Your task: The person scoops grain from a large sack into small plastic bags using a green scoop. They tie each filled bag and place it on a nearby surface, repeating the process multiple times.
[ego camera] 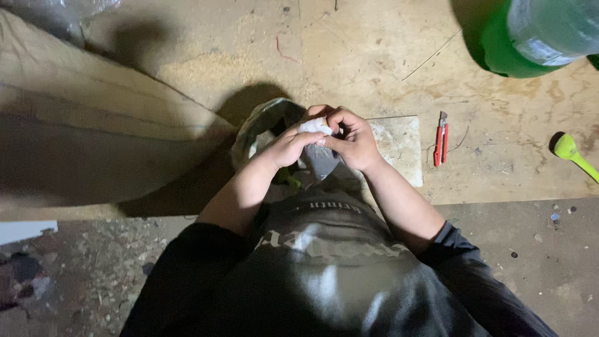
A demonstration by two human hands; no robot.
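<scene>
Crumpled white plastic, the neck of a small clear bag (pixel 319 150), is pinched between both hands above a worn plywood bench top (pixel 374 56). The left hand (pixel 288 146) is closed around the bag's left side, thumb and fingers gripping it; the right hand (pixel 354 140) is curled tight over the top, fingertips pressing into the white folds. The bag's greyish body hangs just below the knuckles, in front of the person's dark shirt. To work the neck well, the grip looks best kept close to the folds, with the two hands pulling evenly so the thin film does not tear (its contents cannot be made out). Behind the hands sits an open, rumpled sack (pixel 265 128), and under the right wrist a pale flat stone slab (pixel 399 146). A red utility knife (pixel 440 138) lies near, right of the slab. Open bench spreads beyond; its front edge runs just under the forearms.
</scene>
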